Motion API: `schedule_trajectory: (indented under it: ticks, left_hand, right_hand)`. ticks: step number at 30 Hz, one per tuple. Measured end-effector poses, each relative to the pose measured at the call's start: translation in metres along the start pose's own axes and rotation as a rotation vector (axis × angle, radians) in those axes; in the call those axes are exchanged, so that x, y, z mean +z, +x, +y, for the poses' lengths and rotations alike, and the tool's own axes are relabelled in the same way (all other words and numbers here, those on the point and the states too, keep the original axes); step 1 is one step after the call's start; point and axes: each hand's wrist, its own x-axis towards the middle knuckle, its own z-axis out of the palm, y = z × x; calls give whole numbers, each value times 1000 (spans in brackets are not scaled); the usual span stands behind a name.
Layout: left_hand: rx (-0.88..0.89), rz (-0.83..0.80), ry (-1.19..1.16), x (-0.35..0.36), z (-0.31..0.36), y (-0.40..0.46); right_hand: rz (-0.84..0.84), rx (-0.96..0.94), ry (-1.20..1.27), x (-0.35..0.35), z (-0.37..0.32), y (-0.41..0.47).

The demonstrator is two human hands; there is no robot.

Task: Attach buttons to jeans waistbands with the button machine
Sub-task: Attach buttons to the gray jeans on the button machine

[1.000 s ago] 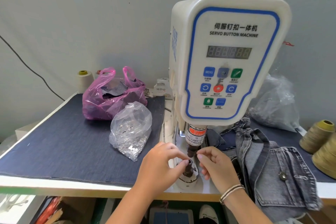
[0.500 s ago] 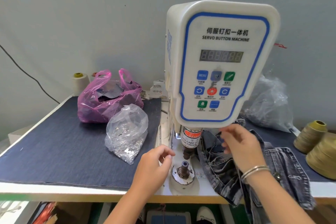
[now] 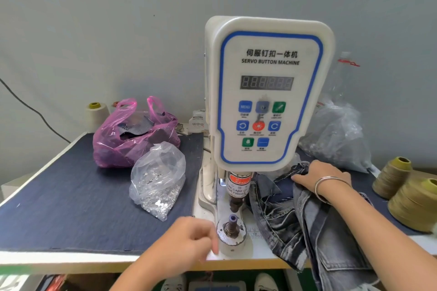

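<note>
The white servo button machine [image 3: 269, 92] stands at the table's middle, its punch head [image 3: 237, 196] above the round lower die [image 3: 231, 231]. Grey-blue jeans [image 3: 314, 224] lie crumpled to the right of the die and hang over the front edge. My right hand [image 3: 316, 176], a bangle on its wrist, grips the jeans' frayed upper edge beside the machine. My left hand [image 3: 191, 238] hovers just left of the die with fingers curled loosely, one finger pointing down at the die's base; I cannot tell whether it holds anything small. A clear bag of silver buttons [image 3: 158, 182] sits left of the machine.
A pink plastic bag [image 3: 132, 134] with dark scraps and a cream thread cone [image 3: 95, 116] stand at the back left on the denim-covered table [image 3: 59, 208]. Another clear bag [image 3: 338, 134] lies behind the jeans. Olive thread cones [image 3: 411, 194] stand at the right edge.
Both hands left the die, where they were pinching at its top. My right hand moved up and right onto the jeans' edge; my left hand drew back to the die's left side.
</note>
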Motion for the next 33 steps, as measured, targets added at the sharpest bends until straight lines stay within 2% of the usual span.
schedule_trajectory:
  ticks: [2, 4, 9, 11, 13, 19, 22, 25, 27, 29, 31, 33]
  left_hand:
    - [46, -216, 0, 3, 14, -7]
    - [80, -351, -24, 12, 28, -9]
    - [213, -478, -224, 44, 51, 5]
    - [262, -389, -191, 58, 59, 14]
    - [276, -206, -120, 72, 67, 26]
    - [225, 301, -224, 92, 96, 88]
    - [214, 503, -193, 96, 98, 117]
    - [224, 679, 8, 93, 103, 135]
    - [193, 702, 133, 87, 108, 143]
    - [126, 632, 181, 80, 111, 150]
    - [85, 526, 203, 75, 111, 157]
    - [84, 481, 191, 74, 110, 158]
  right_hand:
    - [-3, -18, 35, 1, 2, -2]
    - [-10, -44, 154, 0, 6, -3]
    - [101, -97, 479, -5, 21, -7]
    - [159, -146, 579, -7, 27, -9]
    - [210, -214, 696, -6, 31, -9]
    - [334, -293, 1087, -13, 34, 5]
    - [287, -306, 1187, -22, 34, 15]
    - [152, -351, 1281, -29, 37, 21]
    - [33, -405, 1365, -34, 39, 22]
    - [-68, -466, 1402, -40, 40, 19]
    - [-33, -453, 1339, -44, 40, 19]
    - [81, -340, 1168, -44, 40, 22]
